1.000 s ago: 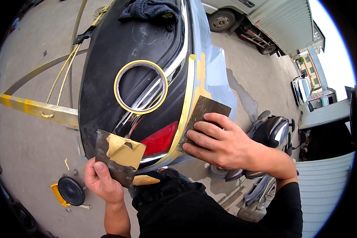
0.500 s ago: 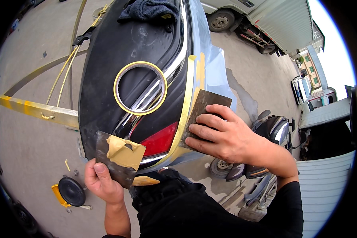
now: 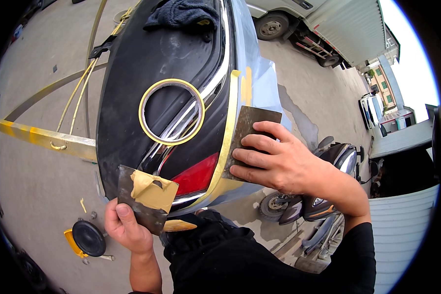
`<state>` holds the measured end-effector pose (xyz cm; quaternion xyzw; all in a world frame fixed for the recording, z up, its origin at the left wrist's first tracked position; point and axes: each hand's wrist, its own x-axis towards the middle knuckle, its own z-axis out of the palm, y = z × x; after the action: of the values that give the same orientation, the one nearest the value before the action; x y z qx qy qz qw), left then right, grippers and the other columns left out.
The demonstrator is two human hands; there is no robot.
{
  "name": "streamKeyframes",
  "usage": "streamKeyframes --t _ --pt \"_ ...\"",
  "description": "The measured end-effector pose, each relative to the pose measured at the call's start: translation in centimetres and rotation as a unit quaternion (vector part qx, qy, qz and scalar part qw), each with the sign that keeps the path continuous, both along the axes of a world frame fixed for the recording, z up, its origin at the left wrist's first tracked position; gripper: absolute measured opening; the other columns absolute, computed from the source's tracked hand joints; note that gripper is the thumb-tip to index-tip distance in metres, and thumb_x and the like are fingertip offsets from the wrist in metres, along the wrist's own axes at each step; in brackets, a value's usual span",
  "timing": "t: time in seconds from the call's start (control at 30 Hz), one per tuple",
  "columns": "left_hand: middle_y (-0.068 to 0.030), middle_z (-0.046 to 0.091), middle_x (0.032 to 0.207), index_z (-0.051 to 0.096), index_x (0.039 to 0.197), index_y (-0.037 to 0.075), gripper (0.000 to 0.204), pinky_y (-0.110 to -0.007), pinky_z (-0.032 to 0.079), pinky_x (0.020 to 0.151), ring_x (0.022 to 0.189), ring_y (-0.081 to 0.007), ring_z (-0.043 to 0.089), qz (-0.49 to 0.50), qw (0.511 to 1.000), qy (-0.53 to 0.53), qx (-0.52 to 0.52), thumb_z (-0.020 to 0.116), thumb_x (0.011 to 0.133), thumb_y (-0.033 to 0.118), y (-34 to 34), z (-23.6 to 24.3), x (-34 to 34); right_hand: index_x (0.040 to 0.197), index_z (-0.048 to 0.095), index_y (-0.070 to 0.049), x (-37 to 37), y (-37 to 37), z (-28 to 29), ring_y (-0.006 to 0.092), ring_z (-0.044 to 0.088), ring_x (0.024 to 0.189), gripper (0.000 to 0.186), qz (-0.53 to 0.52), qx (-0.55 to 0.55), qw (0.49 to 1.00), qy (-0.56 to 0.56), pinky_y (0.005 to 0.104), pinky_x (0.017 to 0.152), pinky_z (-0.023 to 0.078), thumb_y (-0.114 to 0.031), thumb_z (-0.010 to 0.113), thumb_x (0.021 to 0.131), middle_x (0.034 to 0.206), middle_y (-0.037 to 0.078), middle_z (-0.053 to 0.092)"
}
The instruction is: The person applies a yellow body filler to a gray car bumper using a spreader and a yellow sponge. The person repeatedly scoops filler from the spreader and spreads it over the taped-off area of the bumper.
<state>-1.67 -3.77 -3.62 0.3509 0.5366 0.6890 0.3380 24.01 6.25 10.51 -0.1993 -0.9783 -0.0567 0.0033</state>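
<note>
My left hand [image 3: 130,226] grips a dark flat putty spreader [image 3: 138,208] with a mound of yellow putty [image 3: 154,195] on its face, thumb on top. My right hand [image 3: 286,164] holds a second dark spreader [image 3: 254,122], fingers spread across it. That spreader lies against the grey-blue side of a car bumper [image 3: 127,83], beside a yellow masking tape strip [image 3: 225,147]. Streaks of yellow putty [image 3: 247,85] show on the side just beyond it. A red reflector [image 3: 197,174] sits between my hands. The surface under the right spreader is hidden.
A tape roll [image 3: 142,111] lies on the bumper's black part, with a dark cloth [image 3: 181,14] farther off. A metal stand frame [image 3: 73,146] extends left. On the ground are a black round lid [image 3: 88,238] and, at right, a parked motorcycle [image 3: 323,196]. A truck [image 3: 338,29] stands beyond.
My right hand has slid the spreader slightly away from me along the bumper's side. My left hand stays nearly still with its loaded spreader.
</note>
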Motion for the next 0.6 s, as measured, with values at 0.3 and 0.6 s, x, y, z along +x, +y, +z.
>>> streamKeyframes --t 0.3,0.6 --pt "-0.004 0.059 0.083 0.056 0.089 -0.002 0.034 -0.022 0.04 0.069 0.075 -0.0084 0.049 0.009 1.0 -0.009 -0.005 0.051 0.096 0.031 0.0 -0.1 0.1 0.092 0.065 -0.01 0.0 0.3 0.9 0.0207 0.051 0.099 0.02 -0.003 0.005 1.0 -0.009 0.0425 0.098 0.038 -0.016 0.059 0.074 0.097 0.002 0.056" --pt "-0.0045 0.059 0.083 0.056 0.09 -0.002 0.035 -0.022 0.041 0.069 0.075 -0.0084 0.05 -0.001 1.0 0.003 -0.006 0.051 0.096 0.032 0.0 0.0 -0.1 0.1 0.067 -0.012 0.3 0.5 1.3 0.0226 0.052 0.103 0.027 -0.003 -0.033 0.998 -0.046 0.0467 0.099 0.037 -0.015 0.059 0.075 0.107 0.005 0.059"
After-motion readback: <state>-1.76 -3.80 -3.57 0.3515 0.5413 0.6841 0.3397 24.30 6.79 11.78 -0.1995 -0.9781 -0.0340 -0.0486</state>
